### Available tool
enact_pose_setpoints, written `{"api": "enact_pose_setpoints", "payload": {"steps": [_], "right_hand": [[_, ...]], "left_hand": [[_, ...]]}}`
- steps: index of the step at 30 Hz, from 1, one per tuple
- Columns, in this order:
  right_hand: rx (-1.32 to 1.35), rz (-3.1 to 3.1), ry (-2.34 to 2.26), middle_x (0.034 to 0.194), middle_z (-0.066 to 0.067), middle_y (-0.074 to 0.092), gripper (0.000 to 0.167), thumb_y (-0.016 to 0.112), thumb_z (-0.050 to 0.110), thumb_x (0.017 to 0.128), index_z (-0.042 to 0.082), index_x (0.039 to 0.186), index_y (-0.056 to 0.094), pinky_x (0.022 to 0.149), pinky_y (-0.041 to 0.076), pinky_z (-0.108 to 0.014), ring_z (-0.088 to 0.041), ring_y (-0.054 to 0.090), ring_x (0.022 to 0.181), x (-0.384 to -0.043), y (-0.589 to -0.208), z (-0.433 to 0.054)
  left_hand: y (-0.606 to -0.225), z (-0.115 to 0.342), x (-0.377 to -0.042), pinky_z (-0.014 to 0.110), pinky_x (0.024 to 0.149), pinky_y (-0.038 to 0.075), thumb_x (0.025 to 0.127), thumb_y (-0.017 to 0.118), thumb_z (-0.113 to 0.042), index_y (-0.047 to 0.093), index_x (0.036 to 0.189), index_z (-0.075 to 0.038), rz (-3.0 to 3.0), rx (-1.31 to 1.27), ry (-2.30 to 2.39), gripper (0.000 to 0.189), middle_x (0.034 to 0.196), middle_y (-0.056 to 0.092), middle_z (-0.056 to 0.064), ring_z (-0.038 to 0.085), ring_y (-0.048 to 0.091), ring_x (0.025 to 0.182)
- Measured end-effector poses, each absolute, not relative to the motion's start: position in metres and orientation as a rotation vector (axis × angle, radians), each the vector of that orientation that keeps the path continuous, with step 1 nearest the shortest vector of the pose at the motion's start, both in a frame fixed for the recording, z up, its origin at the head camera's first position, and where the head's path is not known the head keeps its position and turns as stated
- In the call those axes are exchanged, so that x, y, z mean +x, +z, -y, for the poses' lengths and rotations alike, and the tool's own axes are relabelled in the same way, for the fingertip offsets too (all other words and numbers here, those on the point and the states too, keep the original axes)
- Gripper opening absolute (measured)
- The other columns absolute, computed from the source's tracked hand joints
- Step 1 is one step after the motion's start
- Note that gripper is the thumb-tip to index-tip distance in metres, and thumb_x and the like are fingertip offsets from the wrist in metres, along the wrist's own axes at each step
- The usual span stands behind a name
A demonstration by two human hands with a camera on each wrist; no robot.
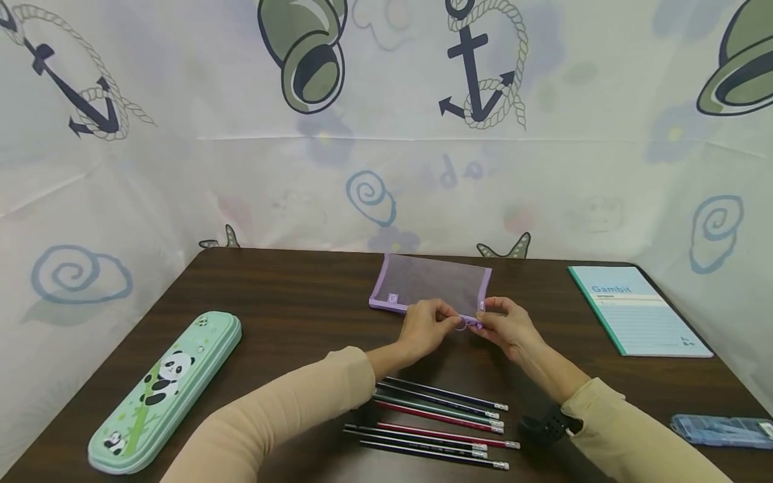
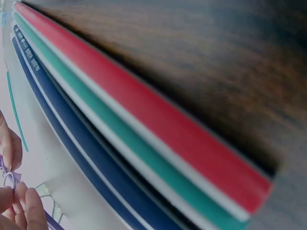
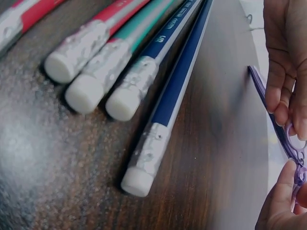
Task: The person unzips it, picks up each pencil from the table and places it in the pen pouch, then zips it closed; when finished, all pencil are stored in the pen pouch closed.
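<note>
A see-through mesh zip pouch (image 1: 431, 282) with purple edging lies at the far middle of the table, its zip edge towards me. My left hand (image 1: 427, 329) pinches the purple ring (image 3: 296, 139) of the zip pull between thumb and fingers. At the pouch's near right corner, my right hand (image 1: 509, 327) grips the end of the zip. Both hands also show at the edge of the right wrist view, with the ring between the left fingertips. Several pencils (image 1: 443, 412) in dark blue, green, red and black lie in a loose row nearer me, partly behind the left sleeve.
On the left lies a mint-green panda pencil case (image 1: 166, 396). A light-blue notebook (image 1: 640, 312) is at the back right, and a blue translucent case (image 1: 721, 431) at the front right edge. Printed cloth (image 1: 398, 188) hangs behind and beside the table.
</note>
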State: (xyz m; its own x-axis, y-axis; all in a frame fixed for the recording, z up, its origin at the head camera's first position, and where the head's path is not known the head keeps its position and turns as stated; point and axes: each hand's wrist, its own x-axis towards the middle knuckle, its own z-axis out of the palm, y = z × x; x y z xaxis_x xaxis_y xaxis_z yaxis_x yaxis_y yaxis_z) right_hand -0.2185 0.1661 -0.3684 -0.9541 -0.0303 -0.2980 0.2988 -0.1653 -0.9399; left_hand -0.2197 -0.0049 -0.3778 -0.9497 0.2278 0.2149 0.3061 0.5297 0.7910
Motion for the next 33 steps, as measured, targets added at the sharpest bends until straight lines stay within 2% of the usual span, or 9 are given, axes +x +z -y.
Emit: {"api": "enact_pose_setpoints", "payload": {"steps": [14,20,26,33], "right_hand": [[0.270,-1.874,-2.239,0.081,-0.004,0.051,0.034,0.052,-0.010,0.090,-0.006,0.120,0.038,0.061,0.056,-0.020,-0.009,0.063,0.061,-0.216,-0.371,-0.177],[0.246,-1.887,-2.250,0.077,-0.003,0.054,0.028,0.051,-0.011,0.089,-0.004,0.115,0.041,0.061,0.056,-0.020,-0.009,0.063,0.062,-0.218,-0.371,-0.179],[0.268,-1.906,-2.262,0.078,-0.003,0.053,0.022,0.052,-0.011,0.089,0.001,0.106,0.046,0.063,0.056,-0.021,-0.008,0.061,0.063,-0.220,-0.372,-0.188],[0.261,-1.937,-2.224,0.080,-0.003,0.052,0.020,0.052,-0.010,0.089,0.002,0.105,0.048,0.064,0.056,-0.021,-0.008,0.062,0.064,-0.221,-0.371,-0.199]], "left_hand": [[-0.377,0.022,-0.227,0.016,0.047,0.039,0.083,0.072,-0.016,0.073,0.082,-0.008,2.701,-0.454,-1.332,0.007,0.068,0.068,0.001,0.002,0.048,0.052],[-0.376,0.026,-0.230,0.017,0.051,0.041,0.082,0.073,-0.016,0.074,0.081,-0.009,2.686,-0.482,-1.266,0.007,0.070,0.070,0.001,0.001,0.051,0.055],[-0.374,0.043,-0.234,0.017,0.049,0.041,0.083,0.072,-0.016,0.073,0.081,-0.009,2.706,-0.419,-1.252,0.007,0.070,0.068,0.001,0.004,0.050,0.055],[-0.372,0.061,-0.239,0.019,0.050,0.041,0.082,0.073,-0.015,0.073,0.080,-0.008,2.688,-0.388,-1.196,0.007,0.073,0.069,0.002,0.006,0.050,0.057]]}}
